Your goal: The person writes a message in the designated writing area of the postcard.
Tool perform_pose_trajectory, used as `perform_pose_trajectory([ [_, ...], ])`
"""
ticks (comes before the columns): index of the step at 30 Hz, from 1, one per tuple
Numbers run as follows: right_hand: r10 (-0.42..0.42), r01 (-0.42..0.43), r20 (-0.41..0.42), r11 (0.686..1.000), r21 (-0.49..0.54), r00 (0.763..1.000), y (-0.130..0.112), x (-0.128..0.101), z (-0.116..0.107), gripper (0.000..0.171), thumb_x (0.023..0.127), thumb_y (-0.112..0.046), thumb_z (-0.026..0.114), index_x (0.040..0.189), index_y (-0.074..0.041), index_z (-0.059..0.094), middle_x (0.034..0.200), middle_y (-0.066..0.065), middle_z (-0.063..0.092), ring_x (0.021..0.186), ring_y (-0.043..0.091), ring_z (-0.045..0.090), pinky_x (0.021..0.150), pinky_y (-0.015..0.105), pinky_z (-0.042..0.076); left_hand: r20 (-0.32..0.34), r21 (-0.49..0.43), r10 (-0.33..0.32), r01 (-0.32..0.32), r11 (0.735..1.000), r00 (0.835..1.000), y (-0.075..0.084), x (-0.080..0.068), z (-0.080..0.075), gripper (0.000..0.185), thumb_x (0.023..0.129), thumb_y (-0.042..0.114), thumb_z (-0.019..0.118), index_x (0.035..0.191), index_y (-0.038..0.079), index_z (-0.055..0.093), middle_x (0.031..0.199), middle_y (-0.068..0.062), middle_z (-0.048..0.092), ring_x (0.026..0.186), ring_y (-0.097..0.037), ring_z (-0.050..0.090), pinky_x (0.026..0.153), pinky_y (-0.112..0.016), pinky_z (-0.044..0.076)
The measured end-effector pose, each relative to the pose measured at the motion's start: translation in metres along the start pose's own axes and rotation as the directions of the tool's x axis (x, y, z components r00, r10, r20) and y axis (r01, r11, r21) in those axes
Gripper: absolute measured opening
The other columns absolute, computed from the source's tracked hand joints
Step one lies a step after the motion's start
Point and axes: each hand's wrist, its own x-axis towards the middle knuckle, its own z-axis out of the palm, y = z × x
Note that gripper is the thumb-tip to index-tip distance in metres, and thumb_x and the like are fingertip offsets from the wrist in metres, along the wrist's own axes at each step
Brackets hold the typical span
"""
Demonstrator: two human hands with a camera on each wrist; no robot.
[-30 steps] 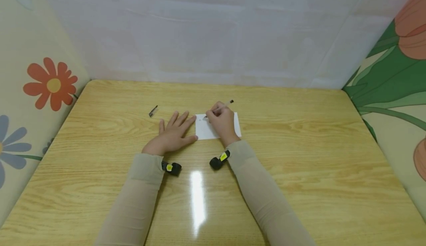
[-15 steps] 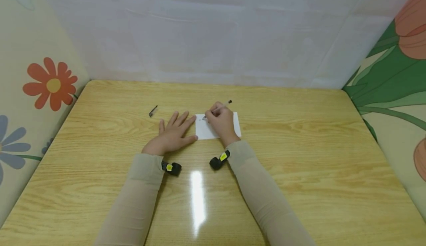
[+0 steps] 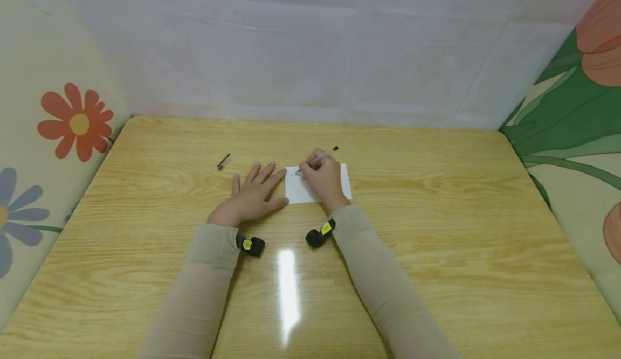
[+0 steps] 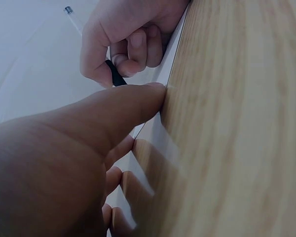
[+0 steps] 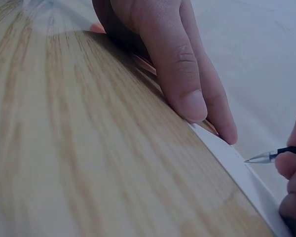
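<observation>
White rectangular paper sheet [image 3: 297,191]: flat on the glossy yellow wood-grain desk [image 3: 436,197], about midway between left and right edges; tiny dark marks near the sheet's far left corner.
Slim clear-barrelled pen with black grip and black end [image 3: 330,151]: tilted, silver tip toward the sheet's left part; touching or just above, cannot tell.
Right hand [image 3: 324,178]: pinching the pen, over the sheet.
Left hand [image 3: 251,200]: flat, fingers spread, thumb and index tips at the sheet's left edge.
Small slim dark cap-like piece [image 3: 223,162]: beyond the left hand, toward the desk's far left corner.
Room: wide toward the desk's right edge; narrower toward the far edge, backed by white sheeting [image 3: 291,52].
</observation>
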Motion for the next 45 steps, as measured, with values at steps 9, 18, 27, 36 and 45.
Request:
perform_pose_trajectory([
  [9,0.007,-0.007,0.005,1.000,0.000,1.000,0.0014,0.0008,0.0003,0.012,0.085,-0.007,0.067,0.074,-0.006,0.063,0.063,0.003,0.064,0.058,0.010,0.061,0.061,0.022,0.047,-0.009,-0.004,0.004,-0.004,1.000,1.000,-0.0038,0.0028,0.0033,0.077,0.103,0.050,0.052,0.164,0.019,0.017,0.171,-0.011,0.000,0.153,-0.039,-0.015,0.111,-0.071,-0.017],
  [18,0.008,-0.008,0.006,1.000,0.000,1.000,0.0006,0.0014,0.0005,0.013,0.086,-0.007,0.066,0.074,-0.006,0.063,0.063,0.002,0.063,0.059,0.011,0.060,0.062,0.022,0.046,-0.009,0.001,0.006,-0.006,1.000,1.000,-0.0054,0.0034,0.0033,0.077,0.103,0.049,0.051,0.164,0.018,0.017,0.171,-0.012,0.000,0.153,-0.040,-0.015,0.111,-0.072,-0.017],
  [27,0.005,-0.005,0.001,1.000,0.003,1.000,0.0009,0.0016,0.0006,0.013,0.086,-0.007,0.067,0.074,-0.005,0.064,0.062,0.003,0.063,0.058,0.008,0.059,0.060,0.021,0.046,-0.002,0.006,0.000,0.000,1.000,1.000,-0.0010,0.0013,0.0009,0.075,0.104,0.047,0.050,0.164,0.017,0.016,0.171,-0.012,0.000,0.153,-0.040,-0.014,0.111,-0.072,-0.017],
  [36,0.019,-0.019,0.009,1.000,0.012,1.000,-0.0001,0.0007,0.0000,0.013,0.087,-0.007,0.067,0.074,-0.006,0.063,0.062,0.003,0.063,0.058,0.009,0.059,0.060,0.022,0.046,0.007,0.015,-0.001,0.000,1.000,1.000,-0.0007,0.0021,0.0001,0.076,0.104,0.048,0.050,0.164,0.017,0.015,0.171,-0.012,-0.001,0.153,-0.040,-0.015,0.111,-0.072,-0.018],
  [45,0.024,-0.024,0.008,1.000,0.011,1.000,-0.0003,0.0001,0.0000,0.014,0.086,-0.006,0.067,0.072,-0.006,0.063,0.061,0.002,0.062,0.057,0.010,0.058,0.060,0.022,0.045,0.007,0.016,-0.003,0.003,1.000,1.000,-0.0016,0.0028,0.0005,0.076,0.104,0.047,0.051,0.164,0.017,0.016,0.170,-0.013,-0.001,0.153,-0.040,-0.015,0.111,-0.072,-0.017],
])
